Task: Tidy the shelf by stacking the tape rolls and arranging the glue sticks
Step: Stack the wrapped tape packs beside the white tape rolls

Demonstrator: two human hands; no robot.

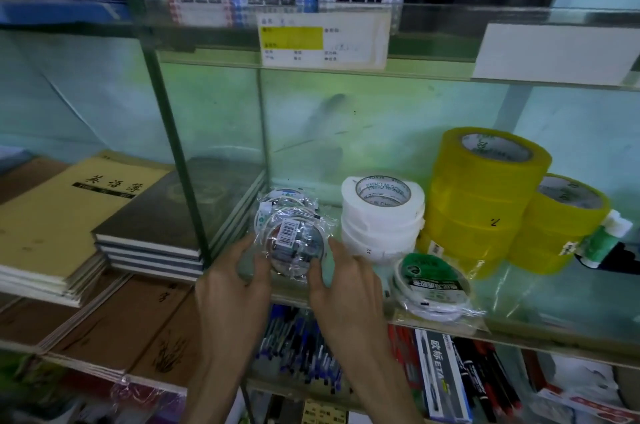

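Note:
A plastic-wrapped pack of thin tape rolls [292, 236] with a barcode label stands tilted on the glass shelf [554, 305]. My left hand [232, 281] holds its left edge and my right hand [343, 279] holds its right edge. Behind it lies another wrapped pack [284, 198]. To the right stands a stack of white tape rolls [381, 219]. A green-labelled wrapped tape pack [433, 281] lies flat near the shelf's front. Two stacks of yellow tape [485, 198] [554, 229] stand further right. A green and white glue stick [604, 238] lies at the far right.
A glass divider [173, 132] bounds the compartment on the left, with stacked notebooks [69, 212] beyond it. Pens [298, 347] and marker boxes [443, 378] fill the shelf below. An upper glass shelf with a price label [322, 38] hangs overhead.

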